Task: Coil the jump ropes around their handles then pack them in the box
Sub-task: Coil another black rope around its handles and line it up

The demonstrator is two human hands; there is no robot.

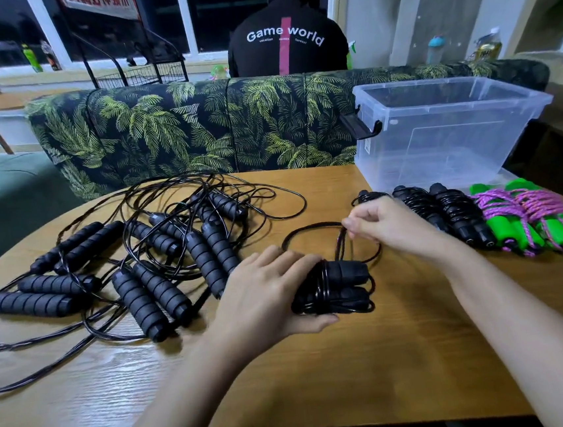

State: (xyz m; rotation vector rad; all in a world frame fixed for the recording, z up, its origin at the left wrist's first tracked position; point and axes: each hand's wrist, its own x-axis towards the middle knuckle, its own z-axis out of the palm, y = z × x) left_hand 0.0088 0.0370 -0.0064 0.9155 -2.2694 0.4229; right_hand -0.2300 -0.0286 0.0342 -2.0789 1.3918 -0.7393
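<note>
A pair of black jump-rope handles (335,287) is lying side by side on the wooden counter (374,369), near its middle, with black cord already sitting in several turns around them. The left hand (264,301) is pressing down on the handles' left end, its fingers (298,263) curling over them and gripping them against the counter. The right hand (388,227) is hovering just above and behind, its fingers (351,225) pinching the free cord (319,227), which is arching back in a loose loop and running down to the wrapped bundle.

To the right, two black ropes already coiled (445,211) around their handles are lying in a row, and just beyond them two green-handled ropes (535,220) wound with pink cord are resting near the counter's right edge. Behind these, a clear plastic box (444,128) with a black latch is standing open at the far right corner of the counter, and nothing can be made out inside it.

To the left, a pile of uncoiled black ropes (146,257) is sprawling across the counter, foam handles lying in pairs and cords tangling over one another and trailing off the left edge.

Past the counter, a leaf-patterned sofa back (169,131) is running across the view, and a person in a black shirt (288,44) printed "Game world" is sitting beyond it, facing away.
</note>
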